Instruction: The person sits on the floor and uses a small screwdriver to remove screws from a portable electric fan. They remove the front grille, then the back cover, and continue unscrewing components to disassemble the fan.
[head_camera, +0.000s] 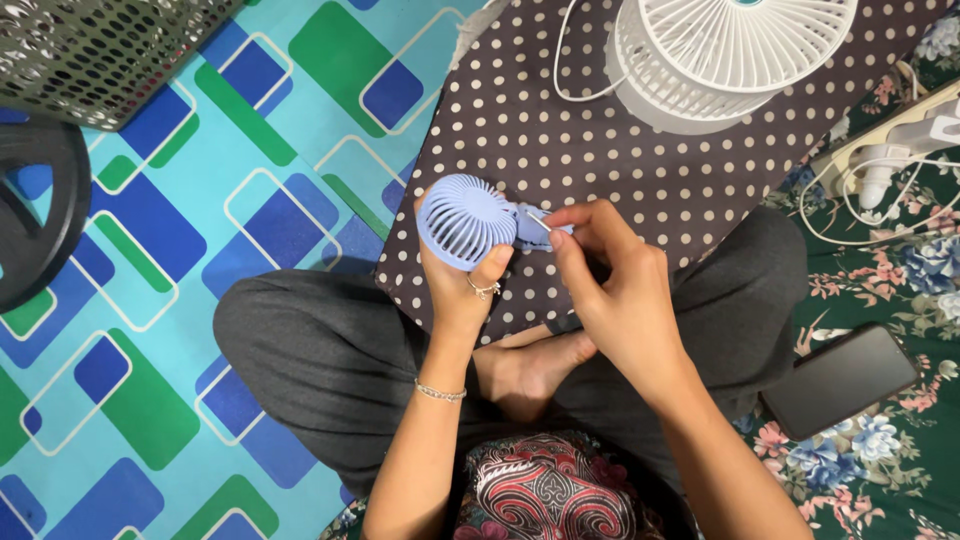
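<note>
From the head camera, your left hand (462, 285) has its grip clamped on a small blue handheld fan (466, 220), fingers wrapped behind the round grille and the thumb pressed on its lower edge. The fan sits just above your crossed legs, in front of a dark polka-dot cloth (560, 140) spread on the floor. Your right hand (610, 280) is pinched shut on a thin pale tool (538, 221) — its tip touches the fan's neck, right beside the grille. Beyond the cloth's far edge stands a larger white fan (730, 50), its cord looping off to the left. A dark phone (838, 380) lies face up on the floral mat at your right, near a white power strip (890, 140). At your left, a mesh basket (100, 50) rests on the blue-and-green patterned floor — well apart from both hands.
</note>
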